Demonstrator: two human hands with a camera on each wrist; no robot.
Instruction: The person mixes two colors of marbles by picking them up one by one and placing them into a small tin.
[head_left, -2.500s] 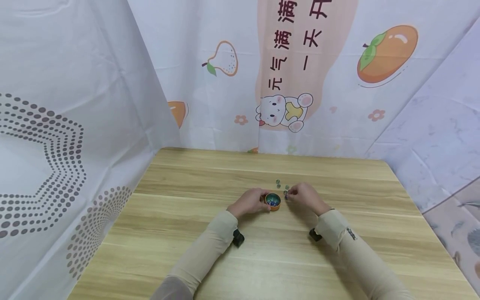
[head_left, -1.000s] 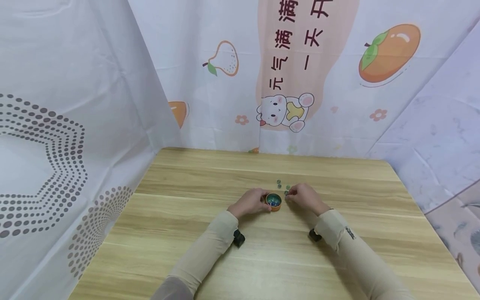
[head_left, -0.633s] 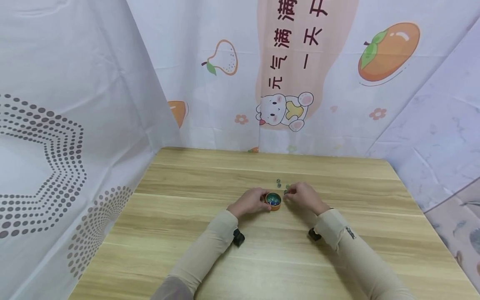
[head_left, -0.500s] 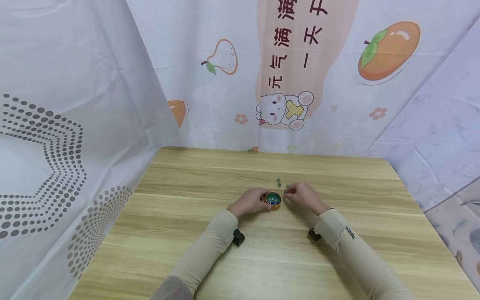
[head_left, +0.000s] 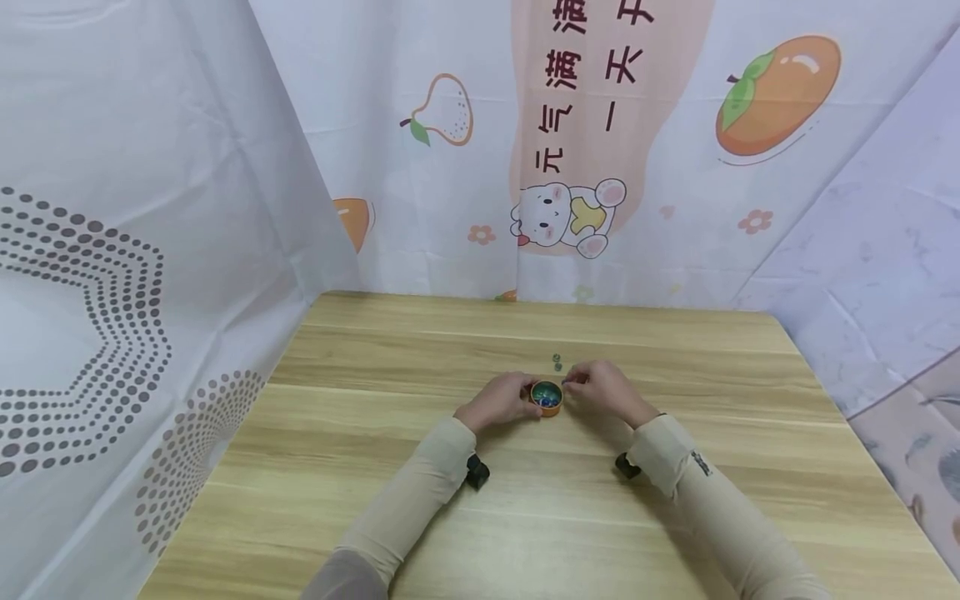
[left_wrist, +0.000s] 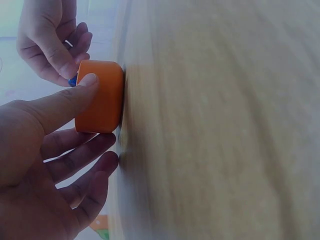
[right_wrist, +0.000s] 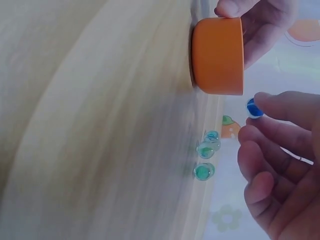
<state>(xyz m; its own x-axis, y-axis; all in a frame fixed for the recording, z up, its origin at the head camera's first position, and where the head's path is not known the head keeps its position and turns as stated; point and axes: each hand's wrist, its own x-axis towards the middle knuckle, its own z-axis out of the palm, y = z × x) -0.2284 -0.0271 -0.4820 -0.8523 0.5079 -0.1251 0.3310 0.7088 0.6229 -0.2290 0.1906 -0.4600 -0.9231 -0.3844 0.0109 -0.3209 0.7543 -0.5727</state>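
Note:
My left hand (head_left: 501,401) grips a small round bowl (right_wrist: 218,57), orange outside and green-blue inside, standing on the table. In the left wrist view, the thumb lies on the orange wall (left_wrist: 105,107) and the fingers reach round its other side. Blue and greenish marbles (head_left: 547,402) lie inside the bowl. Just right of the rim, my right hand (head_left: 606,391) pinches a blue glass marble (right_wrist: 254,108) between thumb and forefinger, apart from the bowl. Clear marbles with green and blue centres (right_wrist: 204,171) rest on the table near this hand.
A wood-grain table (head_left: 420,350) spreads around both hands. Two loose marbles (head_left: 557,362) sit behind the bowl in the head view. Printed curtains (head_left: 442,183) hang at the table's back and sides. Each wrist wears a small black camera (head_left: 477,472).
My right hand has shifted left and slightly away from me, up to the bowl, with the blue marble pinched. The hand now hides nearby loose marbles. My left hand still holds the bowl in place.

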